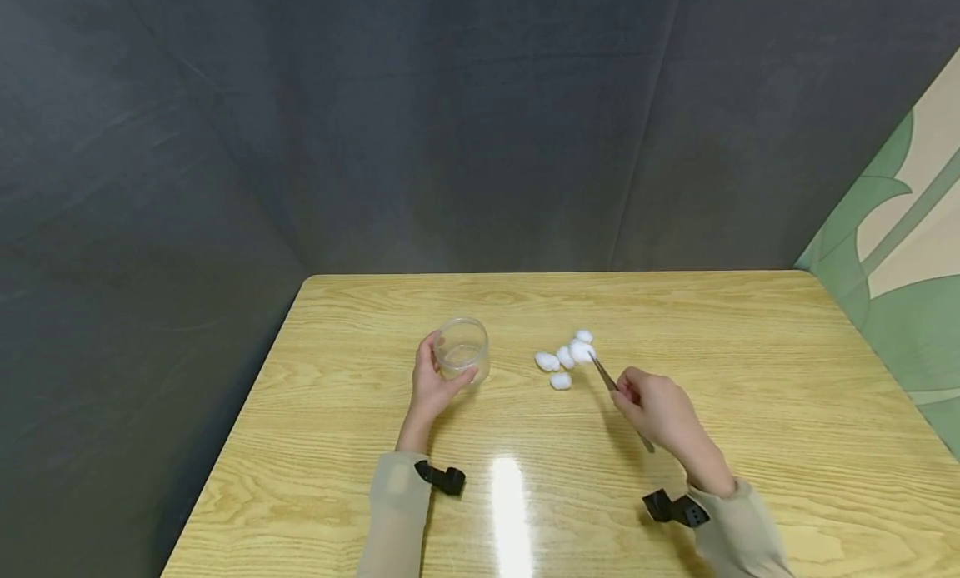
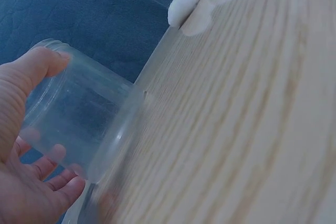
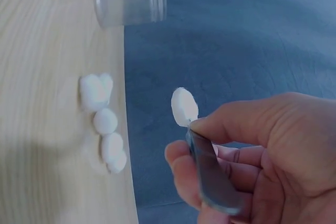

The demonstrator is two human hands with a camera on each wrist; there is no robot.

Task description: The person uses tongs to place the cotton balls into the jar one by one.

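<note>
Right grip (image 1: 660,406) is closed with thumb and fingers on metal tweezers (image 3: 212,174), whose tips hold one white cotton ball (image 3: 185,107) above the desk (image 1: 360,411). Several other cotton balls (image 1: 560,381) lie on the desk in a loose group, between the jar and the tweezers. Left grip (image 1: 431,391) is spread wide around this clear round jar (image 1: 462,368), the thumb at one side, the fingers at the other. It stands upright on the desk.
</note>
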